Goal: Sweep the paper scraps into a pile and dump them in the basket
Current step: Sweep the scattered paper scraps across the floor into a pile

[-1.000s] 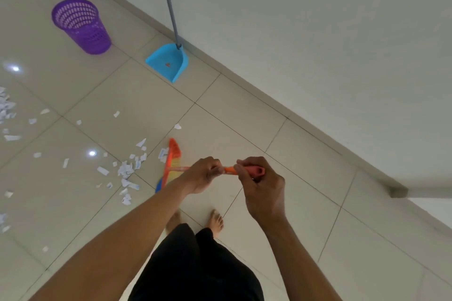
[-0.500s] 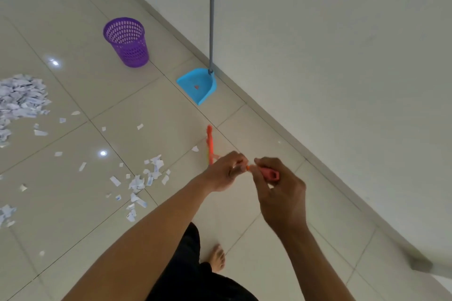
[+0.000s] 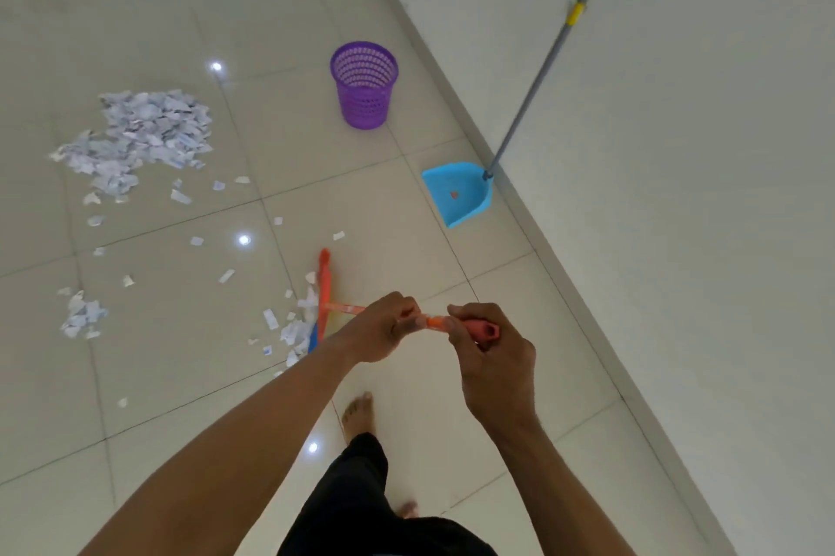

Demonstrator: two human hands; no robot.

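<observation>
1. The left hand gripped the orange broom handle, with its fingers curled tight around it.
2. The right hand held the pink end of the same handle, with fingers and thumb closed around it. It was just to the right of the left hand, and a short piece of handle showed between them.
3. The broom head stood on the tiled floor, to the left of the hands. It touched a small heap of scraps on its left side.
4. The big pile of paper scraps lay far to the left. Loose scraps were spread between it and the broom.
5. The purple basket stood upright farther away, well apart from the pile and near the wall.
6. The blue dustpan rested on the floor, right of the basket and nearer. Its grey pole leaned on the wall.
7. One bare foot stood near, below the hands.
</observation>
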